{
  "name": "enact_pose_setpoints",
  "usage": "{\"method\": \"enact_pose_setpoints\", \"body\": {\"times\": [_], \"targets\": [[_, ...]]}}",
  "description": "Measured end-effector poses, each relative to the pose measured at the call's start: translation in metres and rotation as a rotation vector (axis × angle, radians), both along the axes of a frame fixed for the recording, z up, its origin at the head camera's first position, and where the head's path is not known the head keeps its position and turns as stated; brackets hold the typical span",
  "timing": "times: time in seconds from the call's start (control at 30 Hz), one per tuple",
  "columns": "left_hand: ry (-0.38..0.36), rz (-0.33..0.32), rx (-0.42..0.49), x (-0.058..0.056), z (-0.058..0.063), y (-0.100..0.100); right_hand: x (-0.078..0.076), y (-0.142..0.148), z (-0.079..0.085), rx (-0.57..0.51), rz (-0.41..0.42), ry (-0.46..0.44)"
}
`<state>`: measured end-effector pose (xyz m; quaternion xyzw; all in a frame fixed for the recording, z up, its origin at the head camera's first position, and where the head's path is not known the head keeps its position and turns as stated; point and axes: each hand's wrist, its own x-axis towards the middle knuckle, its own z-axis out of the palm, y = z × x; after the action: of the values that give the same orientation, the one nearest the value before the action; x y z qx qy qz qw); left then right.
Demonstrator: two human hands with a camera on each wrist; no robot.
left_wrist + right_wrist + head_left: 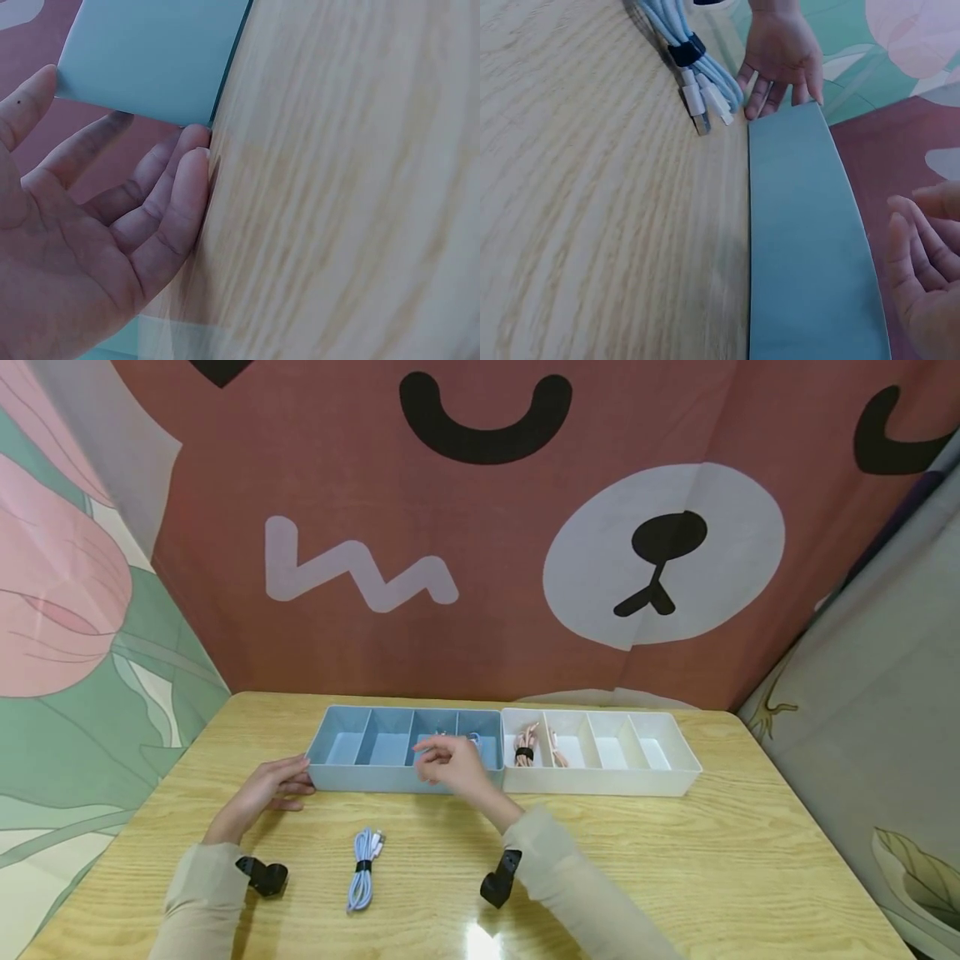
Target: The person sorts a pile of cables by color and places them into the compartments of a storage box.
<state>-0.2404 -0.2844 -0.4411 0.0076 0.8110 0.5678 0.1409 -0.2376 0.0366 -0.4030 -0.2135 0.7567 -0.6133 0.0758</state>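
Observation:
My left hand (270, 787) touches the left end of a blue divided organizer box (360, 778), its fingertips at the corner in the left wrist view. Over the box's front wall hovers my right hand (453, 764), in front of the third compartment. Its fingers (922, 247) are loosely bent, with nothing visible between them in the right wrist view. Partly hidden behind that hand, small bits of cable (474, 738) show in the right compartments of the blue box. A light blue USB cable (362, 887), coiled and bound with a black strap, lies on the table between the forearms.
Against the blue box's right end stands a white divided box (600, 783). Its leftmost compartment holds a pink strapped cable (525, 745), and another pinkish cable (557, 750) lies one compartment over. A printed curtain (480, 643) hangs behind the wooden table (720, 860).

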Motion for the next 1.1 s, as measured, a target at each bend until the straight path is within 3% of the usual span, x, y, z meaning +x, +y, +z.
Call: {"method": "enact_pose_setpoints", "body": {"times": [0.2, 0.47, 1.1], "targets": [[0.000, -0.002, 0.006, 0.001, 0.000, 0.000, 0.005, -0.006, -0.007, 0.146, 0.095, 0.083], [-0.002, -0.003, 0.006, 0.000, -0.001, -0.001, 0.007, -0.015, -0.009, 0.197, 0.231, 0.085], [0.001, 0.002, 0.020, 0.000, -0.002, -0.001, 0.010, -0.037, -0.021, 0.299, 0.333, 0.040]]}}
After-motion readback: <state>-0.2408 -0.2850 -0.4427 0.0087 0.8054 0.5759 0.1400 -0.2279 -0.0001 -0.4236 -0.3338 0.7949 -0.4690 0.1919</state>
